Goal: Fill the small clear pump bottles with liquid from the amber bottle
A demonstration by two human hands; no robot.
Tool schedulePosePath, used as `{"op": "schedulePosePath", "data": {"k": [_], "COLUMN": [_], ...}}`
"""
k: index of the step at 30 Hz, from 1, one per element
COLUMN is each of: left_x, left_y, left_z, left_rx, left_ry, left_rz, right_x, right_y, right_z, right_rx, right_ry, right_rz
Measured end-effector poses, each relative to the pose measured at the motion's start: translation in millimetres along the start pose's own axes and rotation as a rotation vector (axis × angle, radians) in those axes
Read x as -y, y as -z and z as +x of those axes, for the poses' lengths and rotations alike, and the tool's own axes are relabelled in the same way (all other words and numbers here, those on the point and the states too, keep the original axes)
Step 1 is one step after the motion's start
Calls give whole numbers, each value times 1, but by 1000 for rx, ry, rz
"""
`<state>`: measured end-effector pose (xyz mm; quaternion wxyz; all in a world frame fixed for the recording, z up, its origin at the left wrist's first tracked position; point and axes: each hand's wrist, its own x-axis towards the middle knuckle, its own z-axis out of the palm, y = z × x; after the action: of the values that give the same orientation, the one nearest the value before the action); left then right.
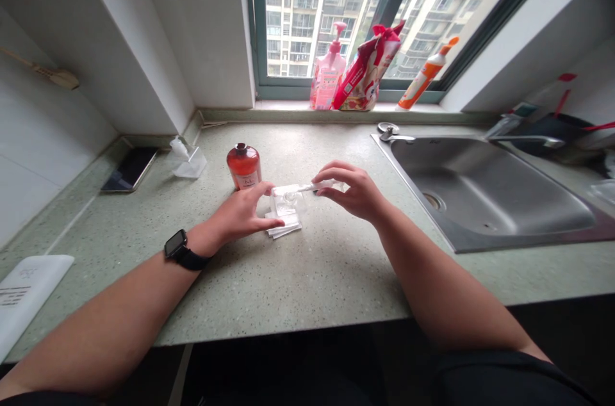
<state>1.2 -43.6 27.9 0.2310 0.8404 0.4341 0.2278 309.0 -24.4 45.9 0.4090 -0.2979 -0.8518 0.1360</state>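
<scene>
My left hand (246,211), with a black watch on its wrist, grips a small clear square bottle (288,201) between thumb and fingers. From the right, my right hand (353,188) pinches a slim white piece (312,186) that looks like a pump top with its tube. Its left end is at the clear bottle's opening; whether it reaches inside I cannot tell. Flat white packets or papers (288,228) lie on the counter just below the clear bottle. Behind my left hand stands a reddish-amber bottle (244,166), uncapped, with a pale label.
A clear container with a white pump (189,161) and a dark phone (129,170) lie on the counter (298,291) at left. A steel sink (500,188) is at right. On the sill stand a pink pump bottle (328,76), a red bag (368,73) and an orange-white bottle (425,78).
</scene>
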Motion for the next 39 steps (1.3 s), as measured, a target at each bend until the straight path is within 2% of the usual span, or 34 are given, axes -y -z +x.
{"op": "schedulePosePath", "data": {"k": [9,14,18,22,28,34,39], "left_x": [6,6,3,1,1,-2,-2], "left_y": [-3,-4,-5,-6,-8,-7,-6], "left_z": [-3,-4,-5,-6,-5,-2,0], "left_rx": [-99,-140,-138,-134,-126,-38,43], "left_ry": [-27,-87,-100,-106,-78,-24,-24], "left_rz": [69,140,193,176,85,1,-72], "right_x": [-1,7,19,27,26,19,18], "right_y": [5,2,-6,-24,-50,-63,-67], "right_z": [-3,-3,-5,-7,-9,-11,-13], "right_rx": [-34,-69,-145,-139,-151,-92,-22], "right_ry": [124,135,9,-173,-317,-373,-368], "right_rz": [-233,-206,-87,98,405,559,559]}}
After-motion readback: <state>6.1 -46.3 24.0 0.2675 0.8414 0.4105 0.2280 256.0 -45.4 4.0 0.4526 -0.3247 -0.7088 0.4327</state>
